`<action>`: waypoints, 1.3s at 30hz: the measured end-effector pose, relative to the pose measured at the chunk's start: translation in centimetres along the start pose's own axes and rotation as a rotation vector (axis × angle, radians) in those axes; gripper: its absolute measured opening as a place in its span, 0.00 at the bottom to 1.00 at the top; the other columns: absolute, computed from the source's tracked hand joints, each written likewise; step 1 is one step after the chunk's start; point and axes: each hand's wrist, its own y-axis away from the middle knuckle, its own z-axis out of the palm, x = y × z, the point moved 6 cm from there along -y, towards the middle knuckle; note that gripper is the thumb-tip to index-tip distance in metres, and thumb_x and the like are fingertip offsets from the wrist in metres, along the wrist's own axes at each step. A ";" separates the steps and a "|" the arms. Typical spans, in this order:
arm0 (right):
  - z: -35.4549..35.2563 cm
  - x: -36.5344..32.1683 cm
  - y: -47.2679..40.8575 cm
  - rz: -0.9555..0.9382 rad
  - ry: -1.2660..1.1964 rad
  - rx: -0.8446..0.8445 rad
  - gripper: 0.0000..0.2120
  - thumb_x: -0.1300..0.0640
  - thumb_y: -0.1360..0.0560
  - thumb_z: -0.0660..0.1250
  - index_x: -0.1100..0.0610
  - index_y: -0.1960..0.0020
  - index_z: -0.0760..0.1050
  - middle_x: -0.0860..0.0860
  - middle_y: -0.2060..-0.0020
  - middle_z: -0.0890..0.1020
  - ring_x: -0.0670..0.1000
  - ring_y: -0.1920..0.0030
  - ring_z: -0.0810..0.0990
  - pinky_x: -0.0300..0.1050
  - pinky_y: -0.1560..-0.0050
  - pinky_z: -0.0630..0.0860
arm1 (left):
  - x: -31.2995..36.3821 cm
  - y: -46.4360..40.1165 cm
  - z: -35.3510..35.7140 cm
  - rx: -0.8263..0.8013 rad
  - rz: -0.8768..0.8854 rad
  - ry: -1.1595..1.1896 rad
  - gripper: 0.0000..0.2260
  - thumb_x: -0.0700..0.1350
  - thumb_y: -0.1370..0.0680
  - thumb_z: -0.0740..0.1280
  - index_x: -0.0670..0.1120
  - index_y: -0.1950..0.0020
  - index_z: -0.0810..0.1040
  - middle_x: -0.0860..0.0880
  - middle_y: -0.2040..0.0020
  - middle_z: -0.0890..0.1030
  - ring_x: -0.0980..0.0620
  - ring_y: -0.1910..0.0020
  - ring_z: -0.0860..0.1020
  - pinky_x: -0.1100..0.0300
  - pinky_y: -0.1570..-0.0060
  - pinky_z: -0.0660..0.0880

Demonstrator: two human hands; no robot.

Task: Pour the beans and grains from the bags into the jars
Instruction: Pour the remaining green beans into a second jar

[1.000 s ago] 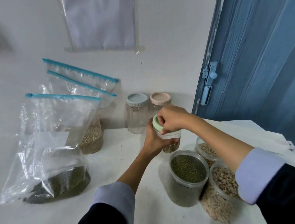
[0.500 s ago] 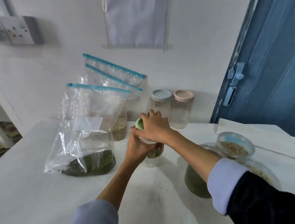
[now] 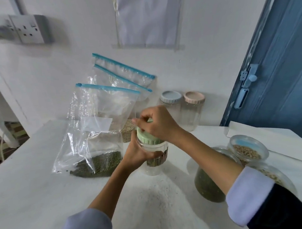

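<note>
A clear jar (image 3: 154,161) with a little green-brown fill stands at the table's middle. My left hand (image 3: 137,154) grips its body from the left. My right hand (image 3: 158,125) curls over its pale green lid (image 3: 144,137) from above. Left of the jar stands a zip bag of green beans (image 3: 94,135). Behind it lean two more zip bags (image 3: 123,76), one holding tan grain (image 3: 128,130). Two lidded empty jars, blue lid (image 3: 170,97) and pink lid (image 3: 194,96), stand by the wall.
Right of my right forearm sit an open jar of green beans (image 3: 206,187), an open jar of tan grain (image 3: 248,149) and a third open jar (image 3: 276,176) partly behind my sleeve. A blue door (image 3: 278,68) is at the right. The white table's (image 3: 26,196) left edge drops off.
The view has swung left and up, so the wall socket appears. Both hands stay on the same jar and lid; my right hand's fingers have shifted round the lid.
</note>
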 end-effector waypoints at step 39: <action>2.1 3.4 0.3 0.126 0.430 -0.518 0.34 0.43 0.30 0.72 0.43 0.28 0.62 0.52 0.34 0.65 0.54 0.36 0.65 0.51 0.39 0.67 | -0.2 0.3 0.0 -0.031 -0.057 -0.012 0.46 0.45 0.43 0.79 0.44 0.31 0.57 0.46 0.40 0.74 0.53 0.40 0.76 0.58 0.46 0.78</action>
